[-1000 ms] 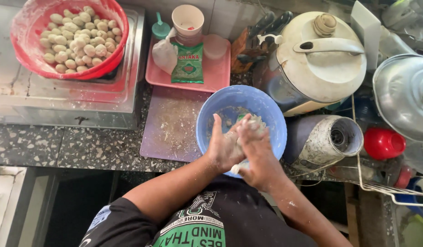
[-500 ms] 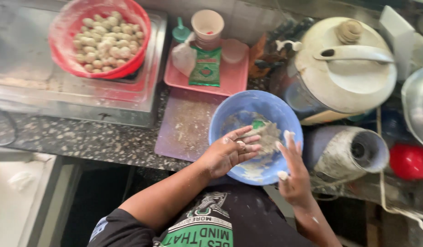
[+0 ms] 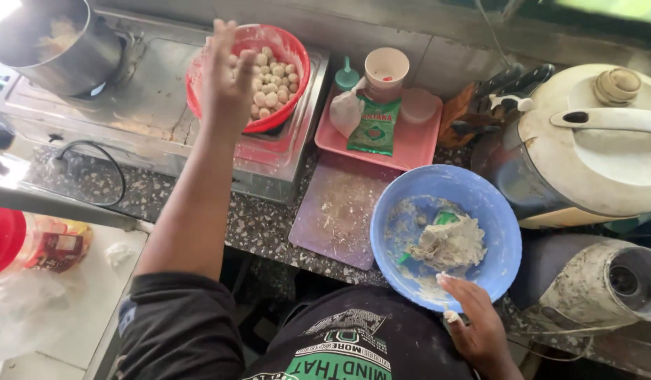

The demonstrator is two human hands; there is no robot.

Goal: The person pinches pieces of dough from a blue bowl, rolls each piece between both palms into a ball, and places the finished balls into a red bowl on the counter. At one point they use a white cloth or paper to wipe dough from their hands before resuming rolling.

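Speckled dark stone counter (image 3: pixel 86 184) carrying a steel gas stove (image 3: pixel 128 105). Left hand (image 3: pixel 227 74), fingers spread wide and holding nothing, is raised just over the near rim of a red plastic colander (image 3: pixel 297 77) filled with small pale dough balls (image 3: pixel 272 70), which sits on the stove. Right hand (image 3: pixel 473 320), fingers loosely open and smeared with paste, touches the near rim of a round blue plastic bowl (image 3: pixel 494 211) containing a lump of pale dough (image 3: pixel 448 243). A pink cutting board (image 3: pixel 339 211) lies beside the bowl.

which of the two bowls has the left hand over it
The red bowl of pale balls, on the stove; left hand is above it. The blue bowl holds dough.
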